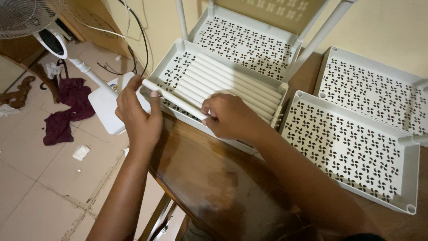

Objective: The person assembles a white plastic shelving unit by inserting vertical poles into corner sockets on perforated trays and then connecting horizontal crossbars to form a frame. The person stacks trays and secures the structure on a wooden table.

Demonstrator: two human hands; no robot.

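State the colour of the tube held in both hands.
White; the tube shows best in the head view.

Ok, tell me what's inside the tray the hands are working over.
White tubes lie side by side in the perforated tray; both hands grip one. The right hand covers their near ends.

Both forearms bare to the elbow — no sleeves, rings, watch or gloves on the left hand [139,118] or right hand [232,117]

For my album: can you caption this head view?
Two hands lift one white tube from a perforated tray of tubes.
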